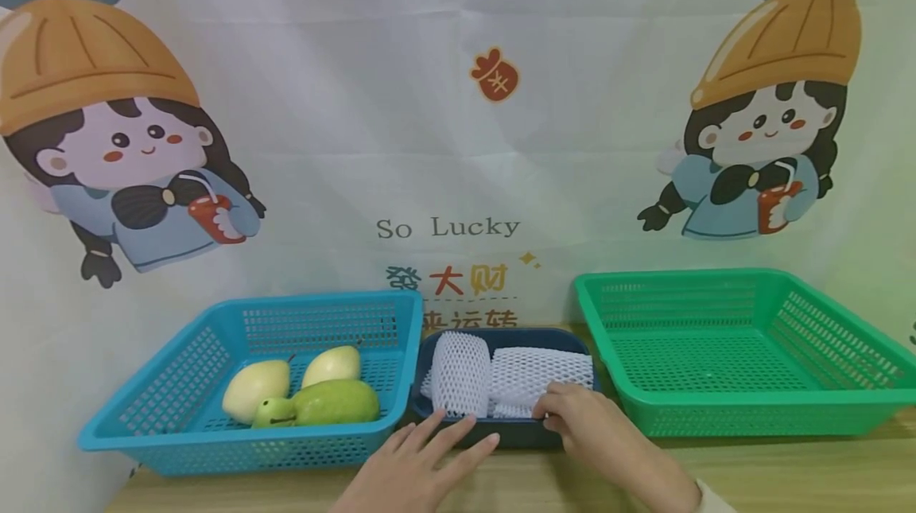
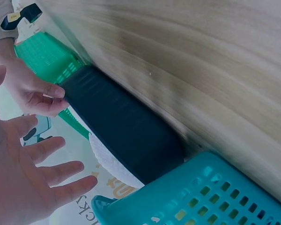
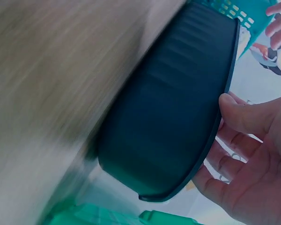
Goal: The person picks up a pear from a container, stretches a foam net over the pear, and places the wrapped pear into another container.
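Note:
A dark blue plastic box point(image 1: 511, 437) stands on the table between two baskets. Inside it lie white foam net sleeves, one upright-looking sleeve point(image 1: 461, 374) at the left and another lying crosswise point(image 1: 533, 374) at the right. My right hand point(image 1: 594, 429) pinches the box's near rim toward its right end; its thumb point(image 3: 241, 115) is outside the rim and the fingers go behind it. My left hand point(image 1: 425, 469) is spread with fingers apart, in front of the box's near left side. In the left wrist view the left palm point(image 2: 18, 178) holds nothing.
On the left, a blue basket point(image 1: 250, 441) holds two pale yellow pears point(image 1: 256, 390) and green fruit point(image 1: 336, 403). A green basket point(image 1: 744, 410) stands to the right of the box. Behind everything hangs a printed cloth point(image 1: 343, 83).

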The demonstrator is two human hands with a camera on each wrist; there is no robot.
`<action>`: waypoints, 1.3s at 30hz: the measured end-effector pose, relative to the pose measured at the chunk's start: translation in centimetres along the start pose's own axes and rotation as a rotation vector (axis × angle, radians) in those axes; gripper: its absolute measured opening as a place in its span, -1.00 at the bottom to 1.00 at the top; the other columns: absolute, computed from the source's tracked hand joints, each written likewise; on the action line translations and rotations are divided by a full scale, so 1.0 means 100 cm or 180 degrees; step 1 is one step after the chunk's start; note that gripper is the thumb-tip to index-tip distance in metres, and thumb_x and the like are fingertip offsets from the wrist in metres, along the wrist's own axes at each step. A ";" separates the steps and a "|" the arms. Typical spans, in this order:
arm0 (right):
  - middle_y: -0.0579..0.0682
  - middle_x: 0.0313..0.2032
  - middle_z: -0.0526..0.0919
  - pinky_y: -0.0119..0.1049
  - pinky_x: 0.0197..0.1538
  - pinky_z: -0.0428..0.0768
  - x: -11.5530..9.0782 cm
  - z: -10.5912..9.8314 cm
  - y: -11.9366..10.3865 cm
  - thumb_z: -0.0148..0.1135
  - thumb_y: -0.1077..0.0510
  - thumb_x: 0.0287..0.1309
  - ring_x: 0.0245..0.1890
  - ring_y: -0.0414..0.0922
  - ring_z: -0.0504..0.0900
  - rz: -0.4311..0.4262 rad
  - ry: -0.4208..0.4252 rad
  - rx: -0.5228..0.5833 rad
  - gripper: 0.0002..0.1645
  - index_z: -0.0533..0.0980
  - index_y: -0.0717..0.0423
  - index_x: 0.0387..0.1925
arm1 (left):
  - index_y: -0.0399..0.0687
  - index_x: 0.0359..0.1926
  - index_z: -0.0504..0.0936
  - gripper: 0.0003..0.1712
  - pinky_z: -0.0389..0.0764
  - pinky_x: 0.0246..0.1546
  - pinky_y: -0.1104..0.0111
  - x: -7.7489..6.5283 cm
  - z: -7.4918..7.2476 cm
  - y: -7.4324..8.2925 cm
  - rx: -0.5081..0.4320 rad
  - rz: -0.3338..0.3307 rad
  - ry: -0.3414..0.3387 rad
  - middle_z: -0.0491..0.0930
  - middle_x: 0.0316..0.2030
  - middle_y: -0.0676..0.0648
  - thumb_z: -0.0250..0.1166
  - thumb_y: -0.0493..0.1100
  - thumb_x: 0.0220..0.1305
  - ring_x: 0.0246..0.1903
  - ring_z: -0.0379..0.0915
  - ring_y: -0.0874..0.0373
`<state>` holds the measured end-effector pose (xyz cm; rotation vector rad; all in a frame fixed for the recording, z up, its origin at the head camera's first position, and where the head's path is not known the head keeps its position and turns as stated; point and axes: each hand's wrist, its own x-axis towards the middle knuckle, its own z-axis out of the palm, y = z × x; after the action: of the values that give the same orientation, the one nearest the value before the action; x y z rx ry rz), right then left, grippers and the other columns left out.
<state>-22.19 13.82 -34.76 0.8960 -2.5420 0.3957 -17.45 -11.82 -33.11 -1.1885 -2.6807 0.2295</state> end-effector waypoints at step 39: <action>-0.19 -0.44 0.57 -0.31 -0.30 0.56 0.001 0.002 -0.001 0.28 0.35 -0.01 -0.35 -0.16 0.58 0.0125 -0.0108 0.0056 -0.83 0.60 0.01 -0.43 | 0.19 0.26 0.38 -0.30 0.48 -0.01 -0.01 -0.029 -0.022 -0.069 -0.0390 -0.1357 0.1143 0.51 0.10 -0.02 0.26 0.22 0.10 0.08 0.43 -0.05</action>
<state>-22.20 13.64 -34.87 0.8673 -2.5944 0.4188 -19.95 -18.47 -29.83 -0.5853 -2.5658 -0.1977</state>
